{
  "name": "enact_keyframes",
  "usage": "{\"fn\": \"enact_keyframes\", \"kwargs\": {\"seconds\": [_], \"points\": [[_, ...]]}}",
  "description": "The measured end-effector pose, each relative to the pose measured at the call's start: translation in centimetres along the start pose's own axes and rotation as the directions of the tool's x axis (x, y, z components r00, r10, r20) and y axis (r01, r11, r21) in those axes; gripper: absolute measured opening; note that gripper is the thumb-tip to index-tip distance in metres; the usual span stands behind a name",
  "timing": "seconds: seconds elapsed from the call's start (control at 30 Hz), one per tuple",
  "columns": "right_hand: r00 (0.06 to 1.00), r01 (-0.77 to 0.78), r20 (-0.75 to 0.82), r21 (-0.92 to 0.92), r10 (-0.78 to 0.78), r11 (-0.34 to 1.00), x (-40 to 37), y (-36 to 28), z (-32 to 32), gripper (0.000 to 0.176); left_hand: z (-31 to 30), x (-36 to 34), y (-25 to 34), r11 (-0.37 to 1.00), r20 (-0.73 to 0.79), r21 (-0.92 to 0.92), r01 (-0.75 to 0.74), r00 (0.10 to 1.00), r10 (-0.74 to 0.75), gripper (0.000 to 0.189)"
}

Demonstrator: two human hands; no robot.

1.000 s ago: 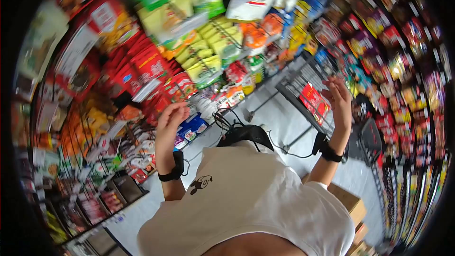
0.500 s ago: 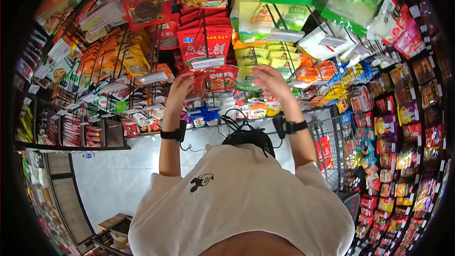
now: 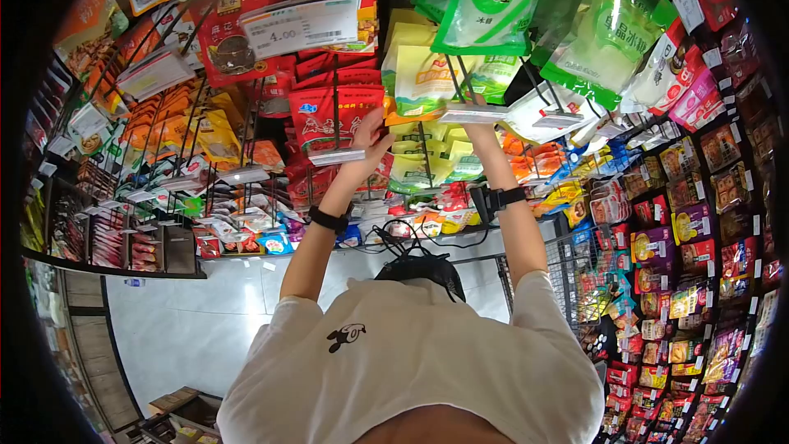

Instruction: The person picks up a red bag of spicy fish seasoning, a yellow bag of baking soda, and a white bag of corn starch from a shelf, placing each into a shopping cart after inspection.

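Note:
My left hand point(image 3: 369, 148) is raised at the right edge of a red seasoning packet point(image 3: 333, 119), beside a yellow packet point(image 3: 423, 82) on the rack. Its fingers point up and stand apart, and I see nothing held in them. My right hand point(image 3: 479, 133) reaches up under the price-tag holder point(image 3: 474, 113) in front of the yellow packets. That holder and the packets hide its fingertips, so its grip does not show. Lower down hang more yellow-green packets point(image 3: 421, 166), between my two forearms.
Green-edged bags of rock sugar point(image 3: 491, 4) hang above my right hand. Metal hooks and a price tag point(image 3: 302, 26) jut out toward me. A black wire basket point(image 3: 559, 267) stands at the right, and shelves of packaged snacks point(image 3: 694, 255) curve along that side.
Both hands have moved up and in toward the yellow packets. The left moved right, past the red packet; the right went up behind a tag holder. The view has shifted slightly.

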State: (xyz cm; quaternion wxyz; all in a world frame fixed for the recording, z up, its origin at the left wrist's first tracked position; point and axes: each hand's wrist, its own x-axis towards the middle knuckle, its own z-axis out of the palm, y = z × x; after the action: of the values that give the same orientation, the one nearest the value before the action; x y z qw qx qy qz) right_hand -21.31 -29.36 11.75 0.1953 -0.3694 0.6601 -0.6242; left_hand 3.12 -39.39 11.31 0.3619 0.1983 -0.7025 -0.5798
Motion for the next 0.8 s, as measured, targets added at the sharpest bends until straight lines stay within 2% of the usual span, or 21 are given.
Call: {"fn": "enact_keyframes", "kwargs": {"seconds": [0.07,0.1,0.13,0.17,0.2,0.23,0.27,0.3,0.33,0.4,0.43,0.5,0.53,0.63,0.67,0.77,0.8], "points": [[0.999,0.02,-0.033,-0.166,-0.026,0.986,-0.1,-1.4,0.6,0.062,1.4,2.5,-1.7,0.972,-0.033,-0.017,-0.233,0.972,0.232,0.067],[0.998,0.028,-0.049,-0.246,-0.042,0.969,-0.2,-2.0,0.9,0.065,1.9,3.4,-1.9,0.969,-0.049,-0.008,-0.248,0.968,0.247,0.068],[1.0,0.019,0.005,-0.276,-0.019,0.961,0.2,-1.9,0.8,0.073,2.3,4.1,-2.1,0.966,-0.065,0.001,-0.26,0.963,0.26,0.068],[1.0,0.023,0.009,-0.219,-0.021,0.975,0.1,-1.4,1.1,0.07,2.8,4.7,-2.3,0.962,-0.082,0.009,-0.273,0.959,0.272,0.068],[1.0,0.013,0.017,-0.234,-0.009,0.972,0.2,-1.2,1.2,0.069,3.2,4.7,-1.1,0.963,-0.064,-0.07,-0.261,0.964,0.257,0.055],[1.0,0.002,0.024,-0.248,0.004,0.969,0.1,-1.0,1.4,0.068,3.2,4.9,-1.3,0.979,-0.021,0.016,-0.205,0.979,0.205,0.053],[0.998,0.048,-0.019,-0.281,-0.056,0.959,0.0,-0.7,1.7,0.065,3.0,5.0,-1.6,0.983,0.017,0.105,-0.148,0.989,0.147,0.052],[1.0,0.03,0.007,-0.259,-0.029,0.965,-0.2,-0.9,1.6,0.065,2.7,5.0,-1.7,0.976,0.051,0.195,-0.091,0.995,0.083,0.051],[0.999,0.009,0.033,-0.238,-0.001,0.971,-0.4,-1.2,1.4,0.065,2.7,5.2,-1.9,0.965,0.079,0.243,-0.096,0.994,0.079,0.041],[0.997,0.01,0.081,-0.155,0.002,0.988,-0.5,-0.1,0.6,0.06,2.5,4.4,-0.4,0.993,0.165,0.101,0.057,0.984,-0.073,0.041],[0.986,-0.072,0.148,-0.069,0.081,0.995,-1.0,-0.7,0.4,0.059,2.5,3.8,1.1,0.99,0.217,0.035,0.139,0.966,-0.143,0.041],[0.931,-0.249,0.295,0.085,0.214,0.965,-3.0,-2.8,0.0,0.058,2.7,2.7,3.1,0.977,0.29,-0.036,0.211,0.938,-0.192,0.041],[0.938,-0.208,0.305,0.106,0.167,0.972,-4.5,-5.4,0.4,0.052,2.9,2.3,3.8,0.967,0.327,-0.07,0.246,0.921,-0.211,0.04],[0.918,-0.346,0.269,0.187,0.29,0.919,-6.6,-7.3,0.9,0.045,3.1,1.0,4.8,0.957,0.379,-0.067,0.281,0.895,-0.236,0.045],[0.919,-0.334,0.307,0.263,0.25,0.905,-7.4,-9.0,0.9,0.042,3.5,0.8,4.1,0.957,0.393,-0.124,0.261,0.899,-0.194,0.046],[0.94,-0.28,0.269,0.259,0.21,0.924,-8.7,-11.2,1.0,0.041,3.5,-0.8,8.7,0.874,0.413,-0.24,0.423,0.859,-0.303,0.043],[0.942,-0.265,0.275,0.26,0.192,0.929,-8.7,-10.7,1.0,0.041,3.9,-0.9,7.4,0.877,0.385,-0.334,0.344,0.9,-0.207,0.04]]}}
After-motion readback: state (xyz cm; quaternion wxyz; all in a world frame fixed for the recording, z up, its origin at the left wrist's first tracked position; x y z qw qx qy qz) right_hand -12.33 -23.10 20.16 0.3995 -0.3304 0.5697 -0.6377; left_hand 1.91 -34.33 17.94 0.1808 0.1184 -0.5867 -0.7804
